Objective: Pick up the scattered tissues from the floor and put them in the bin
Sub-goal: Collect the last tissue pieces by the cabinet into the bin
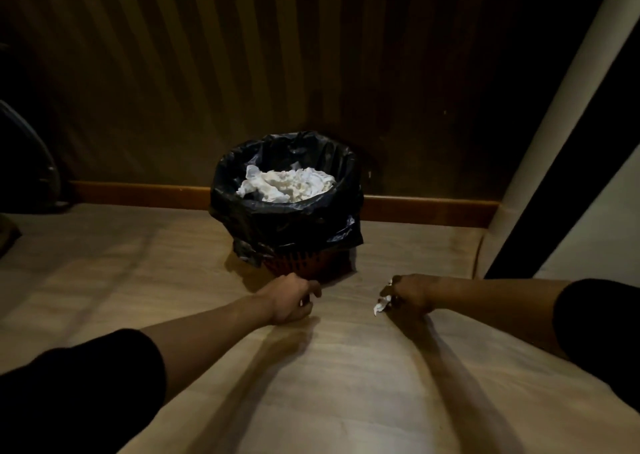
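Dim wood floor [346,367], bin [287,211] at 12 o'clock against wall, already heaped with tissues [287,185]. My right hand [410,296] clutches a tissue scrap [381,304], ready to toss; left hand [294,298] curled, can't tell if holding anything.

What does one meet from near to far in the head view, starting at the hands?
Left hand and right hand with a tissue → bin holding tissues → baseboard → wall.

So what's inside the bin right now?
The bin, lined with a black bag, holds a heap of crumpled white tissues. Anything beneath that heap is covered and cannot be seen.
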Demonstrator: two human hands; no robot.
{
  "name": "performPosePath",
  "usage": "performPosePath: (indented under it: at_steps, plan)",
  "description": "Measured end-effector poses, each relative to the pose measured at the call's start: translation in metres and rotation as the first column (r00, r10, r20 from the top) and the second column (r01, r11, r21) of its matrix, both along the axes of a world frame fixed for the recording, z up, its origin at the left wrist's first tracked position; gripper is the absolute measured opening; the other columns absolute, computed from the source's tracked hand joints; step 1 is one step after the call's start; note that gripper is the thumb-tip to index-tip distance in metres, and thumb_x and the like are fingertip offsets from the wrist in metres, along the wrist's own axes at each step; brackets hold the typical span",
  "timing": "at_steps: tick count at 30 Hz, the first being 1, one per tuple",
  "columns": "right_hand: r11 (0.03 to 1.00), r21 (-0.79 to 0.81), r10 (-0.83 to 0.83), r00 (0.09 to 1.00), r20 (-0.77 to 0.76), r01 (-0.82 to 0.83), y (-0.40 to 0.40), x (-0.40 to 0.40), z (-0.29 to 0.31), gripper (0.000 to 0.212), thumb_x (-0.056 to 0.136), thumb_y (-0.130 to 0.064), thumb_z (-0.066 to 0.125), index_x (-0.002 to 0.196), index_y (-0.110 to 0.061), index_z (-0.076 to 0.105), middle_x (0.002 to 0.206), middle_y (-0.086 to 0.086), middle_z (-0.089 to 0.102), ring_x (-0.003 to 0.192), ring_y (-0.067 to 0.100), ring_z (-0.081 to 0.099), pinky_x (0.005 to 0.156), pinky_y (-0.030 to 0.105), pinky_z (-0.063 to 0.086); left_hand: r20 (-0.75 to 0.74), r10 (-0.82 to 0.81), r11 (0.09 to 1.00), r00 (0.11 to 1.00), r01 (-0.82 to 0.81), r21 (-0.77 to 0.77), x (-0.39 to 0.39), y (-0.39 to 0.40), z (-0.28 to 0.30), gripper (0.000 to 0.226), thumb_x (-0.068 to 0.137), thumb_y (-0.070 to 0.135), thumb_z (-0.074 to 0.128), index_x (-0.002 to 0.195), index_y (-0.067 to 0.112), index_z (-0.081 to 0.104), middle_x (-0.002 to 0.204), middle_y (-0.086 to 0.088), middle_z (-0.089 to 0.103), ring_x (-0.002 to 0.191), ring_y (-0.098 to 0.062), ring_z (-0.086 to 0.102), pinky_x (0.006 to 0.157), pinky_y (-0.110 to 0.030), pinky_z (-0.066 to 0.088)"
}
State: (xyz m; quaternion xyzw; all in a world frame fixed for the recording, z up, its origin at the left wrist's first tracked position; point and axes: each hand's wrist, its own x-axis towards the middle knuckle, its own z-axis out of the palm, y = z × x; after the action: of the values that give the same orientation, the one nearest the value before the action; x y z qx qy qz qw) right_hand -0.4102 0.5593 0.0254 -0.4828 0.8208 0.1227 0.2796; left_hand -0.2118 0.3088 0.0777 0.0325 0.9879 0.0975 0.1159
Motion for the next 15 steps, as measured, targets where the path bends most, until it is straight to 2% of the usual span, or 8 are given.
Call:
performPosePath:
  at_steps: [2,4,7,9,13,15]
  plan:
    - [0.999,0.032,0.012,1.000,-0.001,-0.012,-0.007,-0.003,-0.010,0.039,0.092,-0.040,0.056,0.131,-0.039,0.052,0.118,0.006,0.055,0.107,0.030,0.058,0.092,0.037,0.050,0.052,0.017,1.000,0.999,-0.018,0.024,0.003,-0.007,-0.009,0.037,0.088,0.027,0.055,0.125,0.022,0.056,0.105,0.004,0.073,0.093,-0.020,0.069,0.082,-0.035,0.056]
    - [0.999,0.026,0.034,0.999,-0.009,-0.034,-0.014,-0.004,-0.017,0.039,0.095,-0.035,0.058,0.133,-0.031,0.056,0.121,0.007,0.057,0.110,0.030,0.057,0.089,0.032,0.045,0.083,0.016,1.000,0.996,-0.018,0.018,0.008,-0.011,-0.015,0.040,0.090,0.027,0.057,0.129,0.020,0.053,0.109,0.003,0.073,0.096,-0.019,0.068,0.085,-0.034,0.055]
    - [0.998,0.000,0.057,0.998,-0.035,-0.057,-0.019,-0.006,-0.026,0.030,0.091,-0.030,0.065,0.118,-0.018,0.065,0.116,0.009,0.064,0.108,0.028,0.059,0.085,0.029,0.043,0.125,0.030,0.999,0.992,-0.033,0.016,0.012,-0.010,-0.024,0.039,0.091,0.026,0.057,0.130,0.021,0.053,0.114,0.004,0.071,0.098,-0.019,0.068,0.086,-0.035,0.054]
    - [0.998,0.009,0.059,0.996,-0.065,-0.058,-0.018,-0.005,-0.030,0.023,0.086,-0.028,0.068,0.105,-0.015,0.067,0.110,0.011,0.067,0.102,0.030,0.063,0.083,0.031,0.048,0.154,0.016,1.000,0.988,-0.018,0.011,0.013,-0.007,-0.027,0.039,0.091,0.026,0.056,0.130,0.022,0.053,0.114,0.003,0.071,0.098,-0.020,0.068,0.085,-0.035,0.055]
    - [0.989,0.065,0.140,0.989,-0.056,-0.136,-0.015,0.004,-0.025,0.024,0.082,-0.029,0.070,0.100,-0.013,0.068,0.105,0.014,0.067,0.094,0.032,0.063,0.076,0.032,0.046,0.169,-0.038,0.999,0.985,0.035,0.022,0.007,0.002,-0.021,0.040,0.092,0.025,0.056,0.132,0.021,0.051,0.114,0.003,0.070,0.098,-0.020,0.067,0.083,-0.033,0.053]
    - [0.990,0.053,0.130,0.990,-0.054,-0.128,-0.013,0.006,-0.014,0.026,0.080,-0.032,0.072,0.099,-0.015,0.067,0.099,0.010,0.067,0.086,0.028,0.061,0.071,0.030,0.045,0.148,-0.049,0.999,0.988,0.046,0.022,0.002,0.006,-0.013,0.042,0.092,0.024,0.057,0.133,0.020,0.051,0.113,0.003,0.070,0.098,-0.019,0.067,0.084,-0.033,0.054]
